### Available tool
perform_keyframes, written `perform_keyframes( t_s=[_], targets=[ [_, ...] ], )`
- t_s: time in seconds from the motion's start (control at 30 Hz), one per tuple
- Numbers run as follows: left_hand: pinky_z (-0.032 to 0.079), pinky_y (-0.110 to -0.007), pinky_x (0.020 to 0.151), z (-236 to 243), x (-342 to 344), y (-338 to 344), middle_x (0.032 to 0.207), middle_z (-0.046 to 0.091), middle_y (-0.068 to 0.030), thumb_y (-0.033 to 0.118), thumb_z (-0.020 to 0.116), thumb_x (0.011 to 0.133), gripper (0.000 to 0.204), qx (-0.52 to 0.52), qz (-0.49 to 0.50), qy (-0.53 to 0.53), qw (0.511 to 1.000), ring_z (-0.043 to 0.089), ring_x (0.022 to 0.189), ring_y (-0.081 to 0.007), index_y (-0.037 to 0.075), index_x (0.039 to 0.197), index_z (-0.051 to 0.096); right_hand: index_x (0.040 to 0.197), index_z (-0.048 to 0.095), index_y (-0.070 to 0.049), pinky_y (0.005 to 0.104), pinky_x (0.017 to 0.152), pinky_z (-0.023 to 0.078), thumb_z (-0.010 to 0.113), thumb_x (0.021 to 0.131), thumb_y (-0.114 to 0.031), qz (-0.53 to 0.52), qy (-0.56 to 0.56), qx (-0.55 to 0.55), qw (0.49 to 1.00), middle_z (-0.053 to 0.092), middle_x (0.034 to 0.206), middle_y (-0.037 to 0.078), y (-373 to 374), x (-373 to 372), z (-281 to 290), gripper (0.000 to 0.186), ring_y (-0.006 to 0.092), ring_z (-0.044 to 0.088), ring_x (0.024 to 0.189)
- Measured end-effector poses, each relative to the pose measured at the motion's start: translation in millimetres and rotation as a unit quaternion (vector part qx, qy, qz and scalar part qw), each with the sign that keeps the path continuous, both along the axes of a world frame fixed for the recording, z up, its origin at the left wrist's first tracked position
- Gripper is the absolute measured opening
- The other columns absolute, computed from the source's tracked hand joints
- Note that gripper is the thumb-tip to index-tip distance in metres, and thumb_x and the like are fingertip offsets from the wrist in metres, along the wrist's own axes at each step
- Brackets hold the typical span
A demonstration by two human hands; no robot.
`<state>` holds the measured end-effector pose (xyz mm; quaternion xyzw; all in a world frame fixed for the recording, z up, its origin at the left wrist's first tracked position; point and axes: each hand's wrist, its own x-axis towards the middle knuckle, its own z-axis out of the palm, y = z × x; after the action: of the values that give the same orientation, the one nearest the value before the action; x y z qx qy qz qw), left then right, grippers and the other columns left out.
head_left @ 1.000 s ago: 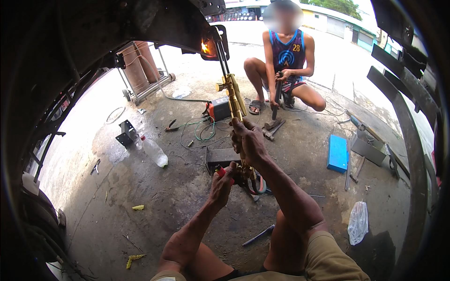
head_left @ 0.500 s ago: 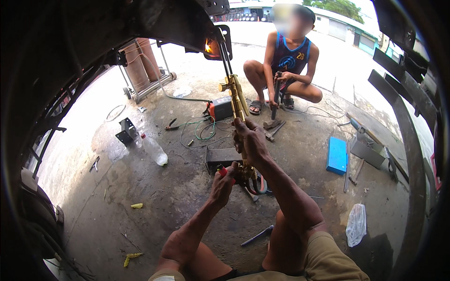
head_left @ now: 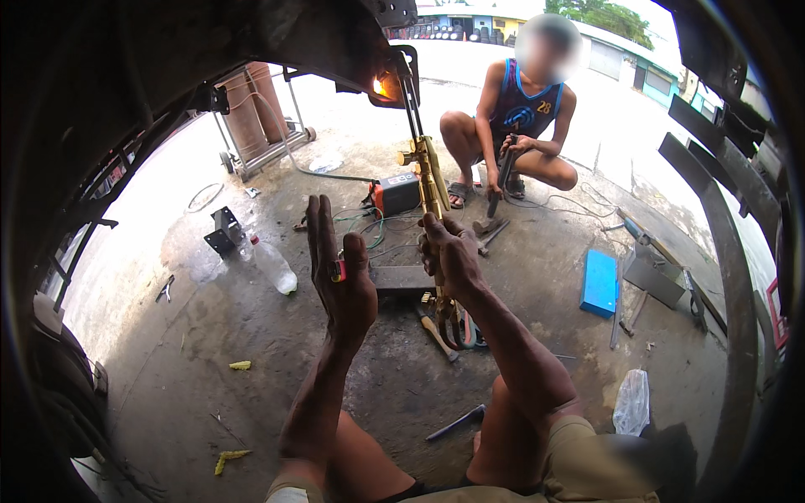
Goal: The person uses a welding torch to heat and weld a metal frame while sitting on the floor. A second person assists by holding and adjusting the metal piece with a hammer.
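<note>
My right hand [head_left: 453, 256] is wrapped round the brass handle of a cutting torch [head_left: 433, 186], which points up and away. Its tip is at a dark metal plate [head_left: 406, 63], where an orange flame [head_left: 381, 87] burns. To the left of the torch, my left hand [head_left: 345, 277] is raised with its fingers stretched upward. A small red lighter [head_left: 337, 271] is held between its thumb and palm. Hoses [head_left: 455, 335] bend away from the torch's lower end. Behind my hands lies a dark metal bar [head_left: 398, 281] on the floor, next to a wooden-handled hammer [head_left: 440, 338].
A person [head_left: 520, 126] squats ahead, holding a long-handled hammer [head_left: 501, 180]. An orange-black machine [head_left: 394, 194] with cables stands mid-floor. Gas cylinders [head_left: 254, 105] are far left, near a plastic bottle [head_left: 274, 266]. To the right lie a blue box [head_left: 600, 283] and a plastic bag [head_left: 631, 402]. Dark metal overhangs above.
My left hand has left the torch's lower end and risen, its fingers straightening with the lighter still in it. My right hand keeps its grip. The squatting person has shifted slightly.
</note>
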<state>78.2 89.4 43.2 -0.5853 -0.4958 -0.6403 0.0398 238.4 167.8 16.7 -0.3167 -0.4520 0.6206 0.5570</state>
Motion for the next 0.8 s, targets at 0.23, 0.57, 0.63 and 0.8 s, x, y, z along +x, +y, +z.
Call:
perform_keyframes(
  t_s=[0.23, 0.57, 0.63, 0.8],
  targets=[
    [0.011, -0.057, 0.121, 118, 144, 42, 0.166, -0.007, -0.0289, 0.057, 0.039, 0.106, 0.084, 0.183, -0.161, -0.008, 0.970, 0.000, 0.154, -0.0424, 0.008, 0.163, 0.002, 0.106, 0.060, -0.006, 0.0249, 0.044, 0.037, 0.063, 0.103, -0.035, -0.027, -0.004, -0.008, 1.000, 0.052, 0.068, -0.001, -1, 9, 2, 0.029, 0.0077, 0.047, 0.051],
    [0.036, -0.046, 0.108, 105, 245, -45, 0.144, 0.038, -0.0290, 0.060, 0.046, 0.103, 0.076, -0.163, -0.901, 0.049, 0.399, 0.040, 0.134, -0.0356, 0.001, 0.149, 0.033, 0.110, 0.062, -0.002, 0.0264, 0.043, 0.039, 0.065, 0.101, -0.036, 0.029, 0.021, -0.010, 0.999, 0.054, 0.067, 0.002, -3, -13, -5, 0.035, 0.0105, 0.049, 0.047],
    [0.044, -0.043, 0.104, 99, 240, -45, 0.138, 0.052, -0.0285, 0.060, 0.048, 0.103, 0.075, -0.204, -0.910, 0.017, 0.362, 0.053, 0.129, -0.0331, -0.002, 0.146, 0.043, 0.110, 0.062, -0.002, 0.0263, 0.043, 0.039, 0.065, 0.102, -0.036, 0.006, 0.009, -0.005, 1.000, 0.054, 0.067, 0.002, -3, 4, -4, 0.035, 0.0103, 0.048, 0.047],
    [0.054, -0.034, 0.093, 68, 144, -31, 0.114, 0.073, -0.0176, 0.057, 0.052, 0.103, 0.068, -0.238, -0.738, -0.148, 0.614, 0.070, 0.104, -0.0205, -0.007, 0.121, 0.067, 0.110, 0.062, -0.002, 0.0262, 0.043, 0.038, 0.065, 0.102, -0.035, 0.010, 0.010, -0.019, 1.000, 0.053, 0.067, 0.001, -10, -3, 7, 0.034, 0.0102, 0.048, 0.048]
  ],
)
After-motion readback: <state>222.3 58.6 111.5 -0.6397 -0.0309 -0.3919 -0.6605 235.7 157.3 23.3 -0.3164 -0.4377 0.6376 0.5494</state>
